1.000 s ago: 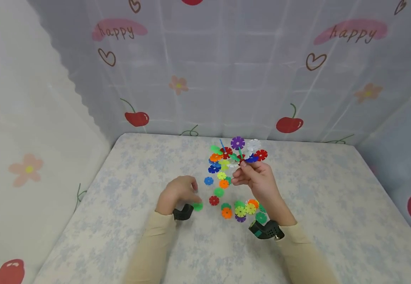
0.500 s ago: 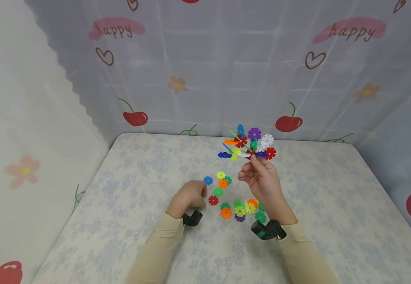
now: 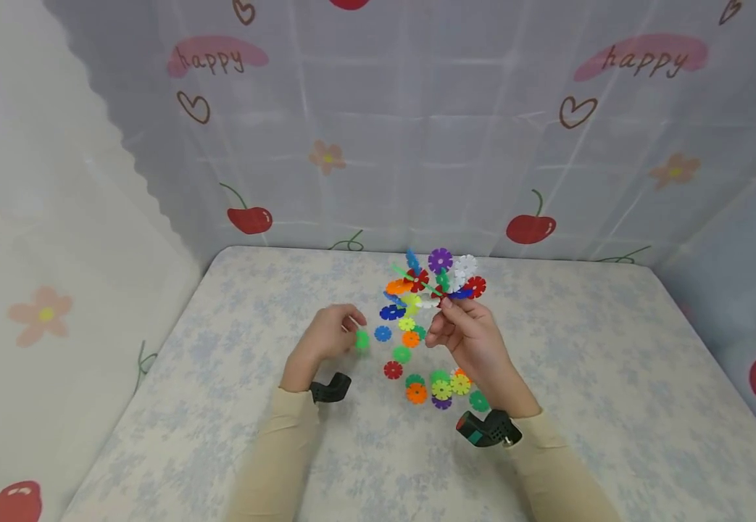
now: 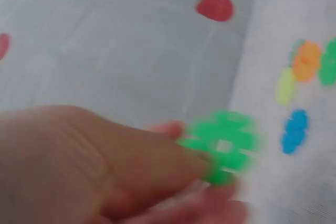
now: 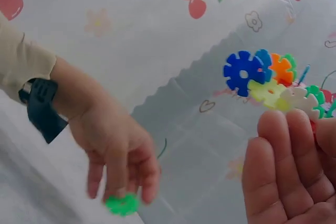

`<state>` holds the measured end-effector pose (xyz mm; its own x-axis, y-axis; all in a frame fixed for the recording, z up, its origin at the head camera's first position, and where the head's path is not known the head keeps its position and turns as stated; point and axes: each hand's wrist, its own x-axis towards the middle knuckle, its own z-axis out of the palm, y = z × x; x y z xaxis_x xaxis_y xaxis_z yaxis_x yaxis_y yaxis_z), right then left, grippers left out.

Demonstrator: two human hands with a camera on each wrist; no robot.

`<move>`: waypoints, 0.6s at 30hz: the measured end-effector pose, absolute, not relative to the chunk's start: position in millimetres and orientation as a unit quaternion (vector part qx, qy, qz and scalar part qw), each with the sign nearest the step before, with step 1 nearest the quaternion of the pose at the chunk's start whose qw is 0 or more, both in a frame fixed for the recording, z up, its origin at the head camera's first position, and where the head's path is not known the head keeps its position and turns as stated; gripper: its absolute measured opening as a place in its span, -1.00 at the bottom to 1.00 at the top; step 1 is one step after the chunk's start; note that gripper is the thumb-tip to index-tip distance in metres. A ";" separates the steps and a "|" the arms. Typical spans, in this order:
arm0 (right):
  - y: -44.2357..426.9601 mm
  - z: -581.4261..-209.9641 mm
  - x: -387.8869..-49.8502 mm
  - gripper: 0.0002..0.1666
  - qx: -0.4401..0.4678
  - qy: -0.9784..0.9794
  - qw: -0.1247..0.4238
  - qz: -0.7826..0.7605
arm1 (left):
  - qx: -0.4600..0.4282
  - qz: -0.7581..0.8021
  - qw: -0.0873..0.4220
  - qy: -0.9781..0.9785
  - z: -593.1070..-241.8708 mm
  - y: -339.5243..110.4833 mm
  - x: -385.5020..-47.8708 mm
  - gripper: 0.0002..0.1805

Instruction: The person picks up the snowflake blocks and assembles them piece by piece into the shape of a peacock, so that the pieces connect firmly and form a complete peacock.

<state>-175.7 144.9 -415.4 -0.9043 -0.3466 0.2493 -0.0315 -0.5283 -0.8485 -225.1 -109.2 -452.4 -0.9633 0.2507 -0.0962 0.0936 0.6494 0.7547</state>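
My left hand (image 3: 330, 335) pinches a green notched disc (image 3: 362, 339) above the table; in the left wrist view the green disc (image 4: 224, 145) is between thumb and fingers. My right hand (image 3: 475, 335) pinches a red disc near the right part of a joined cluster of colourful discs (image 3: 417, 280), holding it up. The cluster has purple, white, red, blue, orange, yellow and green discs. In the right wrist view its dark blue disc (image 5: 243, 74) and yellow disc (image 5: 269, 94) hang beyond the fingertips. The two hands are apart.
Loose discs lie on the patterned table between the hands: a blue one (image 3: 383, 333), a red one (image 3: 393, 370), an orange one (image 3: 417, 393) and several more, some overlapping, near the right wrist. A printed curtain (image 3: 378, 174) stands behind the table's back edge.
My left hand has picked the green disc off the table and lifted it up and away. My right hand first raised the cluster to the right, then brought it back down and left.
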 end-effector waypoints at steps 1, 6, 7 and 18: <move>144.6 -415.2 -175.4 -0.61 -0.199 0.495 0.101 -0.840 | 0.091 0.442 0.056 0.891 -447.7 -112.6 -225.4 -0.75; 143.0 -414.8 -175.6 -0.60 -0.214 0.570 0.147 -0.780 | 0.098 0.617 -0.116 0.772 -417.4 -120.8 -213.2 -0.78; 142.6 -414.9 -175.7 -0.61 -0.216 0.578 0.152 -0.772 | 0.107 0.639 -0.133 0.750 -411.3 -120.9 -208.8 -0.80; 141.0 -420.5 -175.6 -0.66 -0.267 0.584 0.206 -0.738 | 0.215 0.648 -0.133 0.719 -381.1 -122.4 -181.2 -0.92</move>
